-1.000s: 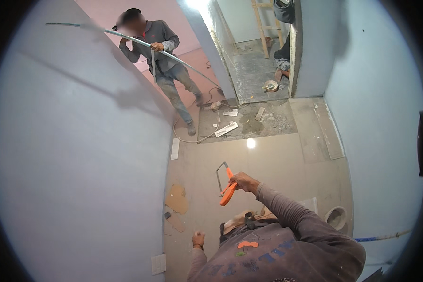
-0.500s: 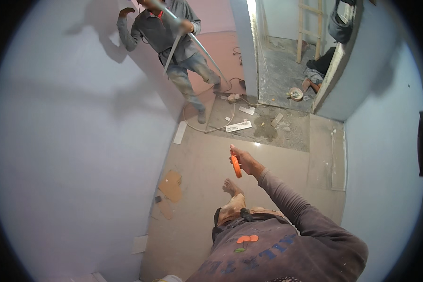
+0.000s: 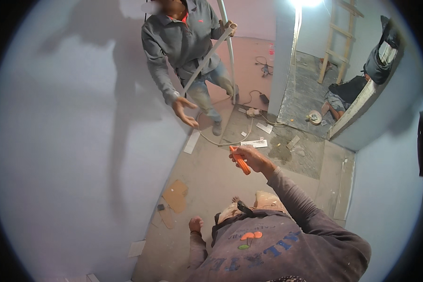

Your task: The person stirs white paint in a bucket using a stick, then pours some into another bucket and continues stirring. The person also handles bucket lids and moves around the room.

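Note:
My right hand [image 3: 252,159] is stretched out in front of my body at about the middle of the picture. Its fingers are closed round a long orange object with a ribbed body [image 3: 240,162]; the exact kind cannot be made out. Low beside my left hip hangs my left hand [image 3: 196,224], with a dark band at the wrist. Its fingers look curled in, and nothing shows in them. Opposite me a co-worker in a grey shirt [image 3: 181,40] grips pale pipes [image 3: 206,62] in one hand and holds the other hand [image 3: 185,112] out, palm open, apart from the orange object.
Cut cardboard pieces [image 3: 175,196] lie on the tiled floor [image 3: 211,188] by the left wall. Tile offcuts [image 3: 254,143], a cable [image 3: 211,142] and a wet patch mark the rough floor ahead. Beyond the doorway are a wooden ladder [image 3: 339,30] and a person sitting low [image 3: 345,94].
The co-worker has come nearer and lowered a raised hand towards my right hand. My left hand has come into view. The orange object stays in my right hand, tilted more.

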Demonstrator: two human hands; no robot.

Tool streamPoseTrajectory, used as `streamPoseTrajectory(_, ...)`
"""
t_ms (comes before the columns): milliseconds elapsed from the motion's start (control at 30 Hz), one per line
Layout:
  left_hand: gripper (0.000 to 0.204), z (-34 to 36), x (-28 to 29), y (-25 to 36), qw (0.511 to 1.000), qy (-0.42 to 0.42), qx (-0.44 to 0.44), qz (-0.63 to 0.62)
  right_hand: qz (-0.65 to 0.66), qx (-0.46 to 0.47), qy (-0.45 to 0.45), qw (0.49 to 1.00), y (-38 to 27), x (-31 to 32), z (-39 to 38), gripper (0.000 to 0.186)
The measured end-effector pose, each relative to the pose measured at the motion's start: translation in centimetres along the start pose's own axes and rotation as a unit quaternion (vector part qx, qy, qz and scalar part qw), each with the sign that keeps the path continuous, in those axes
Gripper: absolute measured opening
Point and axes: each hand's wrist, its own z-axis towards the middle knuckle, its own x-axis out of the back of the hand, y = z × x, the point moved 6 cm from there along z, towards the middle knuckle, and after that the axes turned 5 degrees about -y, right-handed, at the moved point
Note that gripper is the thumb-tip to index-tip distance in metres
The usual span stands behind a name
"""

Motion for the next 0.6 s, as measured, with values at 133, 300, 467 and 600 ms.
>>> streamPoseTrajectory(133,0.025,-0.1,0.5,1.8,0.996,0.067,0.042,-0.047,-0.065,0.019,0.0,0.998,-4.6,-0.7,3.2,0.047)
streamPoseTrajectory(300,0.025,-4.7,-2.3,-5.5,0.98,0.115,0.143,-0.076,-0.149,0.04,-0.066,0.986,-9.5,-2.2,5.3,0.05)
streamPoseTrajectory(467,0.018,-9.7,-7.4,-12.8,0.887,0.001,0.121,0.446,-0.133,0.043,-0.062,0.988,-10.8,-1.7,8.2,0.052)
streamPoseTrajectory(600,0.02,-13.0,-13.7,-16.0,0.832,0.043,0.09,0.546,-0.231,0.096,-0.064,0.966,-12.1,-0.1,11.7,0.052)
